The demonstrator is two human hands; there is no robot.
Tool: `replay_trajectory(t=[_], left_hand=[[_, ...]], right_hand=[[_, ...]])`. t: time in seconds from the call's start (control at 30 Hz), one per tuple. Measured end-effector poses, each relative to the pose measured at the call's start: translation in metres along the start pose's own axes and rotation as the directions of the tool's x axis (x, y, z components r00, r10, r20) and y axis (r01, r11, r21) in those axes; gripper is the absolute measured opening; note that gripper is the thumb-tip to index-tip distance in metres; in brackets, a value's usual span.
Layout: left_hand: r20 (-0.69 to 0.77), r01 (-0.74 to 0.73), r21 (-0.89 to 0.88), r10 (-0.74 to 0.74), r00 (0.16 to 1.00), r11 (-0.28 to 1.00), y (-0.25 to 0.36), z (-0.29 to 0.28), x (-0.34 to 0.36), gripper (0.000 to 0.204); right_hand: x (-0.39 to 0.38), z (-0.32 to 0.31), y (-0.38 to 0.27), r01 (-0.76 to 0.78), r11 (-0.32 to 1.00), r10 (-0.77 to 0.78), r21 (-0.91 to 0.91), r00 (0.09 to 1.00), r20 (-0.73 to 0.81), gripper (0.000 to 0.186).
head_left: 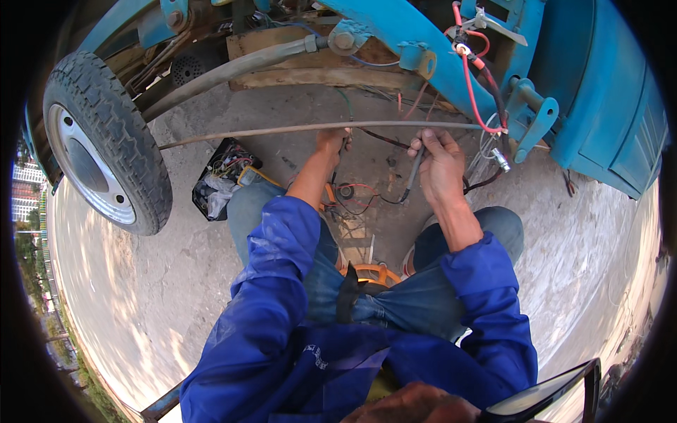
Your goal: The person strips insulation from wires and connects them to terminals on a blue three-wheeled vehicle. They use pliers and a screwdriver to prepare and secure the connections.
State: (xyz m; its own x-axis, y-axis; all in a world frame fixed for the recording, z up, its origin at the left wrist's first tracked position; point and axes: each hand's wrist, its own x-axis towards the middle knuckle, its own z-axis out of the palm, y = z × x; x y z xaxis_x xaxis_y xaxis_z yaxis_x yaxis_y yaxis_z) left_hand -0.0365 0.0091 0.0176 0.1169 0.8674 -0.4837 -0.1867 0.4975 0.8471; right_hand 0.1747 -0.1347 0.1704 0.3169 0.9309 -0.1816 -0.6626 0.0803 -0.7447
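Note:
My right hand (441,166) is closed around a slim grey-black test probe (416,169), its tip end up by the fingers. From its lower end a thin black lead (377,200) curls over the ground between my knees. My left hand (333,141) is closed at the dark cable (381,136) that stretches across to my right fingertips. A slim dark piece also shows beside the left palm; my fingers partly hide it. Both hands are just below a long thin metal rod (282,130) that crosses under the blue vehicle frame (402,35).
A tyred wheel (109,144) stands at the left. Beside my left knee is a black box (218,180) of wires and parts, with a yellow-edged device (255,176) against it. Red and black cables (472,77) hang from the frame at right. Pliers (569,183) lie on the ground.

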Motion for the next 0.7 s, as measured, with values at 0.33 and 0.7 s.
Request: replay_trajectory(t=[0.33,0.7], left_hand=[[-0.063,0.08,0.024,-0.078,0.995,0.997,-0.0056,0.0017,0.0109,0.006],[-0.124,0.108,0.0,-0.107,0.986,0.994,-0.004,0.0081,0.0066,0.007]], right_hand=[[-0.0001,0.0018,-0.0008,-0.01,1.0,0.01,-0.005,1.0,-0.004,0.009],[0.0,-0.0011,-0.0024,0.007,1.0,-0.007,-0.021,1.0,-0.009,0.005]])
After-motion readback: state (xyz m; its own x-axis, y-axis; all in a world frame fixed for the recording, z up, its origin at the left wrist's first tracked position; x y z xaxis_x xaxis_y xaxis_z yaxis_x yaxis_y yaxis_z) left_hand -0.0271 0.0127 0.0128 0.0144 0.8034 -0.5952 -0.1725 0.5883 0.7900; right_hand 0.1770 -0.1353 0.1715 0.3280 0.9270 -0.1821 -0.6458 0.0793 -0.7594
